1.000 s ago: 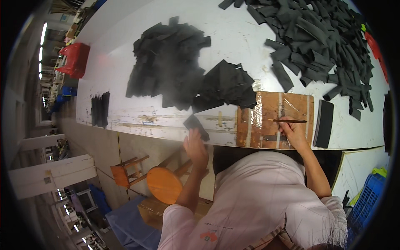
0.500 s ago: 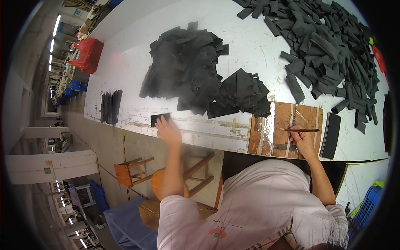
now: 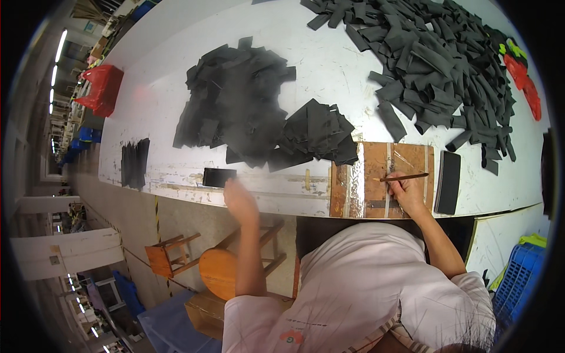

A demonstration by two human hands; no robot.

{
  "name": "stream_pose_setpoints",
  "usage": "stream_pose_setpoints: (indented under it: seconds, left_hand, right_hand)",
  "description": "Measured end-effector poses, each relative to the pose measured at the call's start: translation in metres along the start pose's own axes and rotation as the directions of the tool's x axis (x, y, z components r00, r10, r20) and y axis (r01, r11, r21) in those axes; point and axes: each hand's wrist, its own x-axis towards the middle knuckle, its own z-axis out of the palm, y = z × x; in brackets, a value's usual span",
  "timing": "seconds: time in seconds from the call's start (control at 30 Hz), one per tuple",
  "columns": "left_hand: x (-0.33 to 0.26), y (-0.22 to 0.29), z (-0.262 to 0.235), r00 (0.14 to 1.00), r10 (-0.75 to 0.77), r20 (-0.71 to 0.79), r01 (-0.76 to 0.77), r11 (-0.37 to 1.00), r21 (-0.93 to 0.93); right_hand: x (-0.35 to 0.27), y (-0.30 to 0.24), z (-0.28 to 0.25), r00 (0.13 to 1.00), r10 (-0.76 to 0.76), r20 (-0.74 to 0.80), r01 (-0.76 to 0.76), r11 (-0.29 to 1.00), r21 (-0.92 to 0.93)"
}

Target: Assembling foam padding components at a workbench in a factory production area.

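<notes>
Two bare hands are at the near edge of the white table. The left hand is blurred, fingers loosely spread and holding nothing that I can make out; it sits just short of a single black rectangular piece lying flat near the table edge, and whether it touches that piece I cannot tell. The right hand is closed around a thin brush, pinched like a pen, its tip lying over the wooden board in front of the body.

Risks, as I judge them: the lone piece lies close to the rim, so a careless sweep of the left hand could push it off onto the floor; the brush hovers over the board with the eyes turned left, so it could drag or smear where it is not wanted, or mark the white sleeve below.

Counted outward: one board, one brush, one dark flat pad just right of the board, one loose piece by the left hand, one small stack of black pieces further left, two overlapping heaps of flat black sheets beyond the board, one large heap of black strips at the far right, too many to count, and two stools under the table
</notes>
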Motion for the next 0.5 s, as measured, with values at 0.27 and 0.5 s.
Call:
stream_pose_setpoints:
  seconds: [0.27,0.5]
  left_hand:
    - [0.029,-0.008,-0.008,0.992,-0.039,0.119,0.010,0.971,0.238]
    - [0.014,0.073,-0.062,0.632,-0.172,0.755,0.769,0.258,-0.585]
  right_hand:
    - [-0.010,0.004,-0.005,0.999,-0.033,0.005,0.034,0.998,-0.045]
    - [-0.033,-0.058,-0.017,0.971,-0.239,0.029,0.239,0.941,-0.240]
